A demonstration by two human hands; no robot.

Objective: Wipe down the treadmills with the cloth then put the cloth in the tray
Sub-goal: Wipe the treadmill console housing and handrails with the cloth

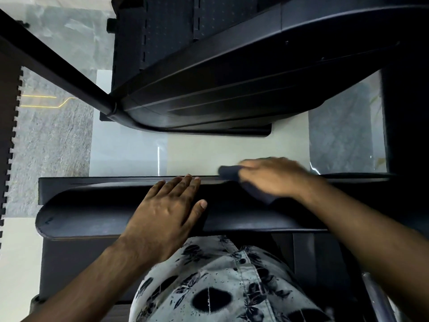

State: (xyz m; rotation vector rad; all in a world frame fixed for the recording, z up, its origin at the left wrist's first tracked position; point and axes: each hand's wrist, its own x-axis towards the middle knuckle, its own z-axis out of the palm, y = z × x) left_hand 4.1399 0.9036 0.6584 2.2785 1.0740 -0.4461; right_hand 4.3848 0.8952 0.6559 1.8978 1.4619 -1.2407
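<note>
I look straight down on a black treadmill console (92, 214) that runs across the lower half of the view. My left hand (167, 210) lies flat on its top, fingers together, holding nothing. My right hand (271, 177) presses a dark blue cloth (229, 173) against the console's far edge, right of the left hand; the hand and cloth are blurred. Part of the cloth shows below the wrist at the console top. No tray is in view.
A second black treadmill (232, 89) fills the upper middle and right, with a dark handrail (58, 68) slanting from the upper left. Pale floor tiles (209, 152) lie between the two machines. A black upright (406, 112) stands at the right edge.
</note>
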